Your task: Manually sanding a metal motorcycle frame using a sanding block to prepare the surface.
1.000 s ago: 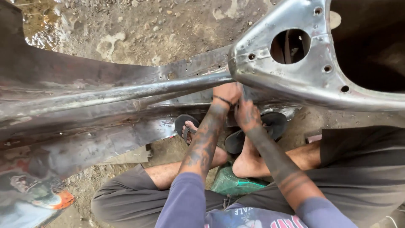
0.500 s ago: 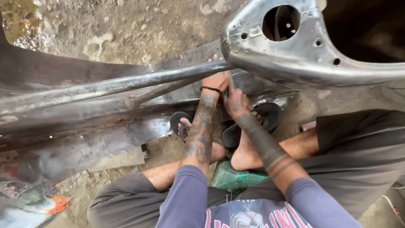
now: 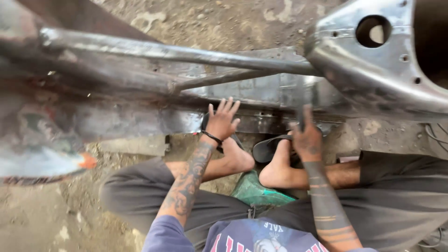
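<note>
- A person sits on a dirt floor (image 3: 196,21) with legs drawn in, seen from above, facing a large bare metal vehicle frame (image 3: 280,93) that runs across the scene from left to right.
- The left hand (image 3: 222,121) is open, fingers spread and pointing at the far side, just in front of the frame's lower flat panel; whether the fingertips touch the metal cannot be told. A dark band sits on that wrist.
- The right hand (image 3: 305,137) is blurred and raised near the lower edge of the same panel, to the right of the left hand. Its fingers look loosely extended and it grips nothing that can be seen.
- A thin metal tube (image 3: 177,51) runs along the far top of the frame from the left and meets a curved shiny metal shell (image 3: 373,70) at far right, which has a round hole.
- Both bare feet rest under the frame, the right one on a black sandal (image 3: 268,148).
- A green object (image 3: 254,191) lies on the floor between the legs, near the body.
- The person wears grey trousers and a purple top; both forearms are tattooed.
</note>
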